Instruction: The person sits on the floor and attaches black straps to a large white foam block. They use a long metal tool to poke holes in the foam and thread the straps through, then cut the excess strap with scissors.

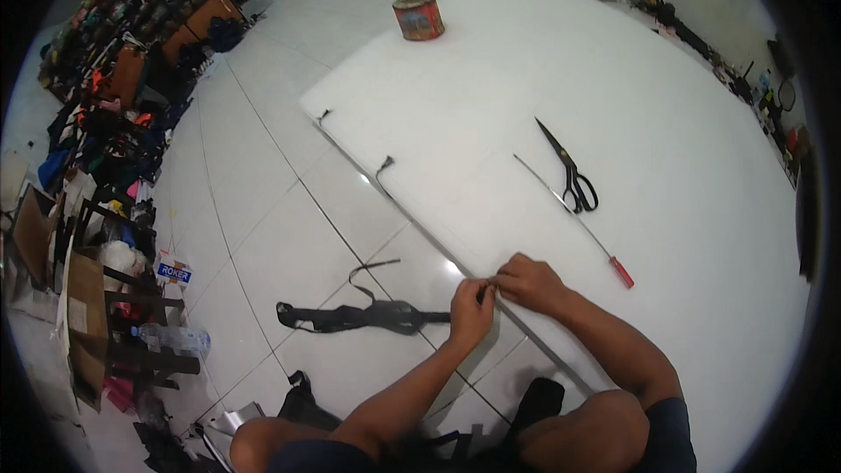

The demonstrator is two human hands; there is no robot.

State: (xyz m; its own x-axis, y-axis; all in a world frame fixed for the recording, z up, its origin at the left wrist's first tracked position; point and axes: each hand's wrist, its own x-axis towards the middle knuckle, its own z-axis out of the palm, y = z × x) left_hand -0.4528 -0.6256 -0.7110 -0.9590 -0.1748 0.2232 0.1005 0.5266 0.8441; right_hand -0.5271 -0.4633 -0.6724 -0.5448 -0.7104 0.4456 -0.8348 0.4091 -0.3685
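At the edge of a white slab (464, 92), the left hand (471, 313) has fingers closed on a black strap (394, 318) trailing over tiled floor (254, 236), best held steady near the right hand (530, 283), whose grip I can't make out.

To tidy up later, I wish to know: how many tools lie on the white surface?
2: black scissors beyond the right hand, and a long red-handled tool beside them. A small one could be hidden under the right forearm.

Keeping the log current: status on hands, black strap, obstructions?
Left hand holds black strap. Right hand alongside, grip unclear. Scissors, red-handled tool rightward on white slab, apparently clear.
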